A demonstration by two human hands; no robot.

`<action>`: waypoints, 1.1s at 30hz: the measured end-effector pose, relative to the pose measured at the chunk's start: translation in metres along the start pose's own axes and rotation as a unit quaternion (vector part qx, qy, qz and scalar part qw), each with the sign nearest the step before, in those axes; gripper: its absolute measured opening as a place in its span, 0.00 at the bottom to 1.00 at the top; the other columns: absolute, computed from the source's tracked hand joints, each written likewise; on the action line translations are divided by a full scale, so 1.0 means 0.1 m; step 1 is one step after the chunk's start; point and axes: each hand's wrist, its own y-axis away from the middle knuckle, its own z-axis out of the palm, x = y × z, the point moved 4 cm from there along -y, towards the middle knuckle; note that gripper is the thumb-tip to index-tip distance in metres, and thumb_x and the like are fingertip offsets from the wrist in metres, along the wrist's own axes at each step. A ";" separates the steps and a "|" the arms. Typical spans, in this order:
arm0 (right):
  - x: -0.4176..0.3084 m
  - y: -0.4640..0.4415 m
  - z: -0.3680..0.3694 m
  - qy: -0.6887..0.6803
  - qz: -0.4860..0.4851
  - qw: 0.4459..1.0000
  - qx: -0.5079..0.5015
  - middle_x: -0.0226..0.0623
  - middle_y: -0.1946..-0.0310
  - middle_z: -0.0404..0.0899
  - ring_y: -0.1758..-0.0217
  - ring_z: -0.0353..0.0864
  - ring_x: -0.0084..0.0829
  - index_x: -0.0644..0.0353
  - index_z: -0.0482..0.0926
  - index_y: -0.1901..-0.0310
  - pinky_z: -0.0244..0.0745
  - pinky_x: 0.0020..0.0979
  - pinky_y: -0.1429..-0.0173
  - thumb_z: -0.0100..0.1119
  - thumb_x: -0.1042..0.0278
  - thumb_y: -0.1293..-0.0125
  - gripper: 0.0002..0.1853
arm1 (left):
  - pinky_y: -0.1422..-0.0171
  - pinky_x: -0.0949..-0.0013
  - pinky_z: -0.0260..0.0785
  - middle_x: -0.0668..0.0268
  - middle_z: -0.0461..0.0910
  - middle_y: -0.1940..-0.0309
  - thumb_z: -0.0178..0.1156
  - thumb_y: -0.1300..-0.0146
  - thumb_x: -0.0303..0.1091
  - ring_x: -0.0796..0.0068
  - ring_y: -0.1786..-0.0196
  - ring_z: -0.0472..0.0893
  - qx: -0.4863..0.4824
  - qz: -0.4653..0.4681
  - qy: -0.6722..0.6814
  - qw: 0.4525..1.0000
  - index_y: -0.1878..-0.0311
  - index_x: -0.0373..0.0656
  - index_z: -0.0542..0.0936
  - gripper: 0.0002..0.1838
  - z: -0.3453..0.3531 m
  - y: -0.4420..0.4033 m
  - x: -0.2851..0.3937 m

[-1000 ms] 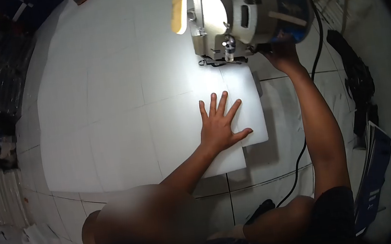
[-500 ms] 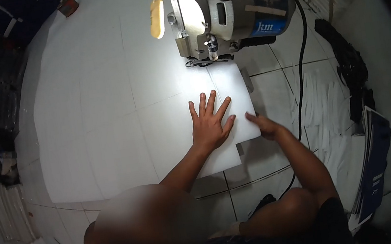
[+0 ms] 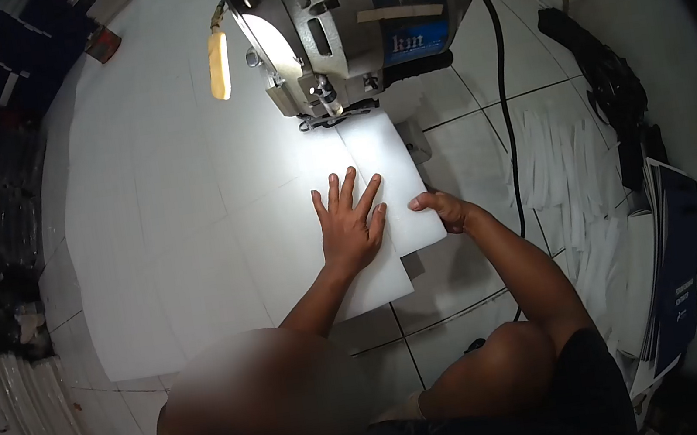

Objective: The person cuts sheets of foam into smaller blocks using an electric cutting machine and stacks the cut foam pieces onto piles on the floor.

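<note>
– Shifted since a second ago, from the cutting machine [image 3: 344, 20] to the white strip [image 3: 401, 184], with the right hand [image 3: 450, 209]?
– Yes, clamped on its edge, thumb on top, other fingers mostly hidden.
– And with the left hand [image 3: 351, 235]?
– Pressed flat on the white sheet [image 3: 212, 253], fingers spread apart.
– Farther out?
– White strip beside white sheet, over tiled floor [image 3: 373, 333]; cutting machine just beyond, black cable [image 3: 506, 100] rightward.

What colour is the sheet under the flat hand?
White; the foam sheet shows best in head view.
</note>
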 end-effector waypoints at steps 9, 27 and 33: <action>0.04 0.04 -0.01 -0.027 -0.020 0.999 0.028 0.46 0.49 0.77 0.49 0.80 0.37 0.67 0.66 0.38 0.76 0.38 0.43 0.63 0.51 0.48 0.39 | 0.25 0.36 0.31 0.52 0.58 0.28 0.52 0.33 0.54 0.47 0.24 0.51 -0.005 -0.008 0.010 1.000 0.32 0.43 0.66 0.33 0.02 0.03 -0.06; 0.33 0.70 0.04 -0.046 -0.036 0.998 -0.033 0.46 0.43 0.72 0.43 0.75 0.40 0.66 0.60 0.32 0.70 0.38 0.37 0.64 0.53 0.49 0.45 | 0.27 0.29 0.29 0.54 0.60 0.30 0.61 0.46 0.66 0.41 0.25 0.51 -0.001 0.036 0.030 0.999 0.44 0.46 0.74 0.36 -0.03 0.05 -0.06; 0.09 1.87 0.32 0.120 -0.134 0.982 0.056 0.42 0.37 0.69 0.35 0.66 0.36 0.58 0.48 0.26 0.60 0.39 0.31 0.68 0.55 0.47 0.51 | 0.23 0.43 0.31 0.59 0.72 0.39 0.60 0.36 0.41 0.56 0.28 0.60 0.082 0.052 0.175 0.980 0.38 0.41 0.70 0.25 0.24 0.11 -0.53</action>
